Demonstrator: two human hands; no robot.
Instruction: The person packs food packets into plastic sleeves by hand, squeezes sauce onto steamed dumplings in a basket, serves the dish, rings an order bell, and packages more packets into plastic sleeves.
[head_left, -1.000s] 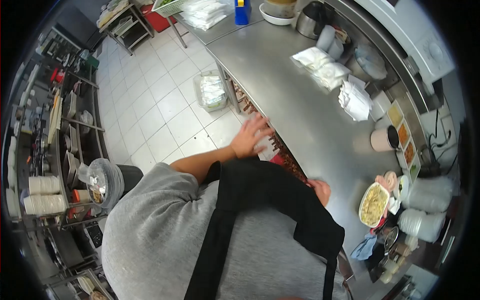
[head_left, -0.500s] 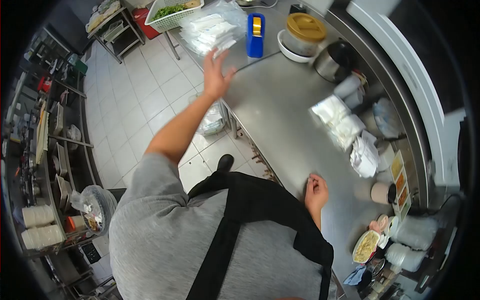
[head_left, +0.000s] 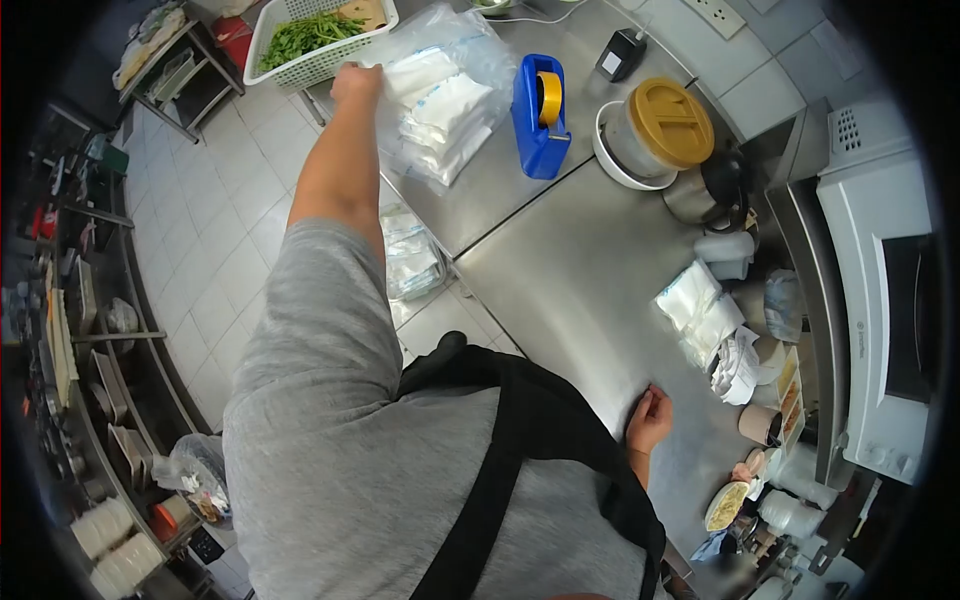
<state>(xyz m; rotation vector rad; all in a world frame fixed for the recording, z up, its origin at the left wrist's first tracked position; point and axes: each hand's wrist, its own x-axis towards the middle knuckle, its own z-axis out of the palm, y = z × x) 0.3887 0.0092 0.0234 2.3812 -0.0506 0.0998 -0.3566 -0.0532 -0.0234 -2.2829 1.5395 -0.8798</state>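
At the far left end of the steel counter, my left hand (head_left: 357, 86) is closed at the near edge of a clear plastic bag (head_left: 468, 45). White folded packets (head_left: 436, 112) lie in or on this bag. Right beside the same hand stands a white perforated basket (head_left: 275, 68) with leafy greens (head_left: 315, 40) in it. My right hand (head_left: 650, 422) rests low over the counter near my body, fingers curled; whether anything is in them is hidden. A blue tape dispenser (head_left: 541, 150) with yellow tape stands just right of the bag.
On the steel counter (head_left: 560, 270) are a tub with a mustard-coloured lid (head_left: 675, 122), a metal kettle (head_left: 700, 195), more white packets (head_left: 697, 310) and a food dish (head_left: 726, 507). A white microwave (head_left: 870, 330) is at right. Shelves (head_left: 120, 335) line the left side.
My left hand has reached forward and left, from open with spread fingers above the counter edge to closed at the bag. My right hand stays curled near the counter. The view has shifted.
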